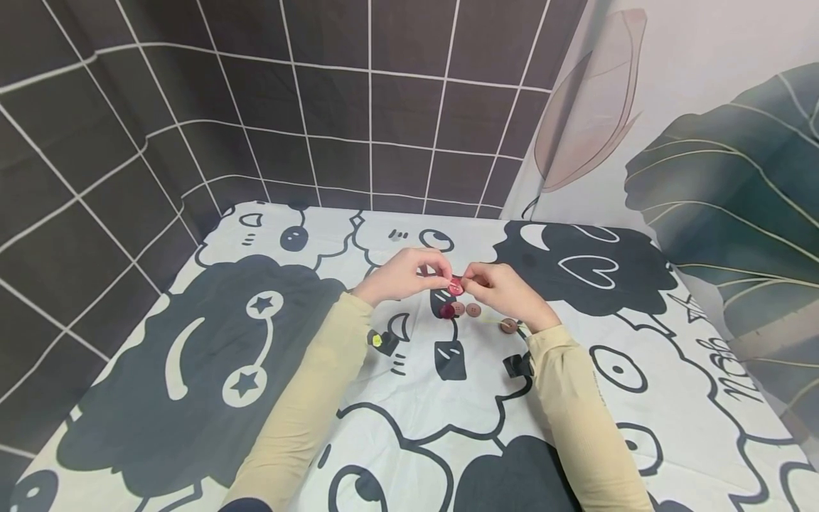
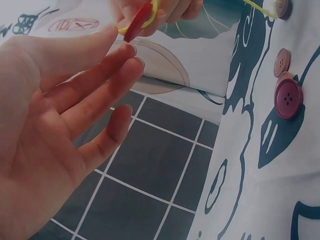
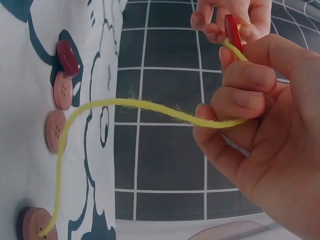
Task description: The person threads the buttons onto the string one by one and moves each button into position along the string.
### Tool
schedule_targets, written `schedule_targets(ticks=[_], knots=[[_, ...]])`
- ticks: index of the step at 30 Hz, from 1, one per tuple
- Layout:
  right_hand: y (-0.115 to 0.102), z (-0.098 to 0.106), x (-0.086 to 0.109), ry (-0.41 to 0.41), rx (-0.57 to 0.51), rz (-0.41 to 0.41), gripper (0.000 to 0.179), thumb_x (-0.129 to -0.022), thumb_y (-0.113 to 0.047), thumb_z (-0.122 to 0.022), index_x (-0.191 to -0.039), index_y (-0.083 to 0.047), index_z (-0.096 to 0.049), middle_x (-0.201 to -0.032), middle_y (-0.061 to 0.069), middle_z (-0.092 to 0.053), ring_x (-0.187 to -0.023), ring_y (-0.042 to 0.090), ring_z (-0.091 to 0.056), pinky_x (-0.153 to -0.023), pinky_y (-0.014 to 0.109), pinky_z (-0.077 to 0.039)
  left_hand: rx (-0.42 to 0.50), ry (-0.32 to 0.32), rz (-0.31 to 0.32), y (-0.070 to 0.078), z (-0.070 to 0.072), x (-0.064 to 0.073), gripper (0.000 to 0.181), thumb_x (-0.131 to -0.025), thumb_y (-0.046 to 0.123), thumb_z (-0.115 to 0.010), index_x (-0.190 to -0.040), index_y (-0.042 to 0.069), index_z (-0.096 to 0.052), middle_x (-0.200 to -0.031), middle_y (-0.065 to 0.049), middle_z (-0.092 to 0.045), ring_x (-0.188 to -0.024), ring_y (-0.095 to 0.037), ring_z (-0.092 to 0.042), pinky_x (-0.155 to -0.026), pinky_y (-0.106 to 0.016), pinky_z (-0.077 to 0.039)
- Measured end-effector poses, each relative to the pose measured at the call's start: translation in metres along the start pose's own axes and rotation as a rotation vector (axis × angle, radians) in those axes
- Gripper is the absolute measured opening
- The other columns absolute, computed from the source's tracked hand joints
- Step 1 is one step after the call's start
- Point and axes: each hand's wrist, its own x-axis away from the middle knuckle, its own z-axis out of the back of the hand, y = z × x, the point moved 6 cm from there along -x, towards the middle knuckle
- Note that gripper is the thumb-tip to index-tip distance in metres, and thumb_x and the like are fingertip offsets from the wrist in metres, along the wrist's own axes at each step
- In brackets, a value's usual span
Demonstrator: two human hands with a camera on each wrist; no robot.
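Observation:
A red button is held up between both hands, with yellow yarn passing through it. My left hand pinches the yarn at one face of the button with thumb and fingertip, its other fingers loosely spread. On the opposite face, my right hand pinches the yarn close against the button. From there the strand runs through the curled right fingers and arcs down to a brownish button lying on the cloth. A dark red button and two pink buttons lie in a row below the hands.
The cloth under the hands has black-and-white cartoon prints. A small yellow item lies left of the buttons, near the left forearm. Behind the surface hangs a dark grid-patterned curtain, with a leaf-printed drape at the right.

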Motion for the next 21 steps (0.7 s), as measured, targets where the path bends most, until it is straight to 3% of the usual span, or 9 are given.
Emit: schedule_targets(ticks=[12,18,21], knots=[[0.004,-0.001,0.001,-0.019,0.002,-0.013,0.011,-0.093,-0.009,-0.054,-0.088,-0.006,-0.064,-0.064,-0.002,-0.057,-0.055,0.009,-0.047,-0.056,0.024,-0.038,-0.056,0.022,0.001,0.001,0.007,0.002,0.005,-0.09,0.011,-0.067,-0.094,0.009,-0.066,-0.092,-0.004,-0.069,-0.089,-0.014,-0.062,-0.08,-0.029,-0.048],[0.006,-0.002,0.001,-0.042,-0.016,-0.033,0.011,-0.093,-0.008,-0.053,-0.091,-0.005,-0.064,-0.062,0.0,-0.059,-0.055,0.011,-0.053,-0.064,0.028,-0.044,-0.066,0.031,-0.005,0.001,0.009,0.002,0.005,-0.09,0.012,-0.066,-0.095,0.009,-0.065,-0.094,-0.005,-0.069,-0.091,-0.015,-0.063,-0.086,-0.035,-0.049],[0.006,-0.002,0.0,-0.041,-0.005,-0.022,0.011,-0.093,-0.008,-0.053,-0.091,-0.005,-0.064,-0.062,0.0,-0.059,-0.057,0.011,-0.055,-0.067,0.028,-0.044,-0.06,0.034,0.004,0.002,0.011,0.003,0.005,-0.091,0.012,-0.066,-0.095,0.009,-0.065,-0.094,-0.004,-0.069,-0.092,-0.015,-0.063,-0.083,-0.032,-0.049]])
